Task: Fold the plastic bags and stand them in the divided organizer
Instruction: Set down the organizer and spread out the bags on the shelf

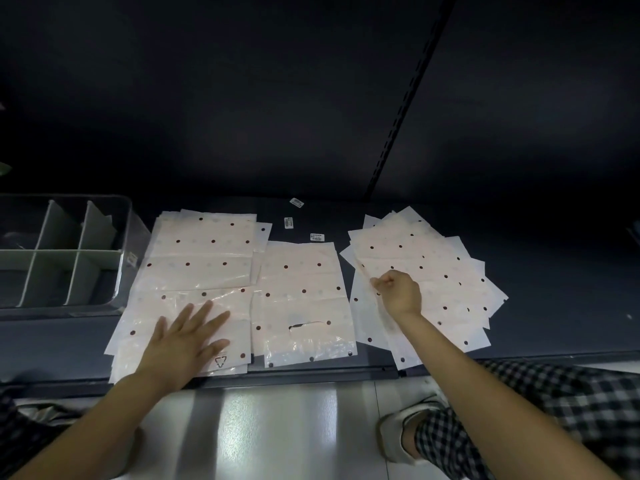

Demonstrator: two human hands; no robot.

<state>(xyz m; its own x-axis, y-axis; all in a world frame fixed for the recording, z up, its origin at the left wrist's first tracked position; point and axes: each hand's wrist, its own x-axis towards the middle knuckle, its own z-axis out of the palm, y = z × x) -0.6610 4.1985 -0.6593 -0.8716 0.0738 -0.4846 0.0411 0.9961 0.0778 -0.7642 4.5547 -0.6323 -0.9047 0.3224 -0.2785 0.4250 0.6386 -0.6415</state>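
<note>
Pale pink plastic bags with dark dots lie flat on a dark shelf in three groups: a left stack (201, 258), a single middle bag (301, 292) with a cut handle, and a fanned right pile (433, 271). My left hand (187, 337) rests flat, fingers spread, on the near part of the left stack. My right hand (398, 289) pinches the left edge of a bag in the right pile. The clear divided organizer (121, 258) with grey partitions stands at the far left; its compartments look empty of folded bags.
Three small white labels (289, 222) lie on the shelf behind the middle bag. A dark back wall with a slotted rail (398, 126) rises behind. A shiny floor (277, 427), my checked trouser leg and a shoe (401, 434) are below the shelf edge.
</note>
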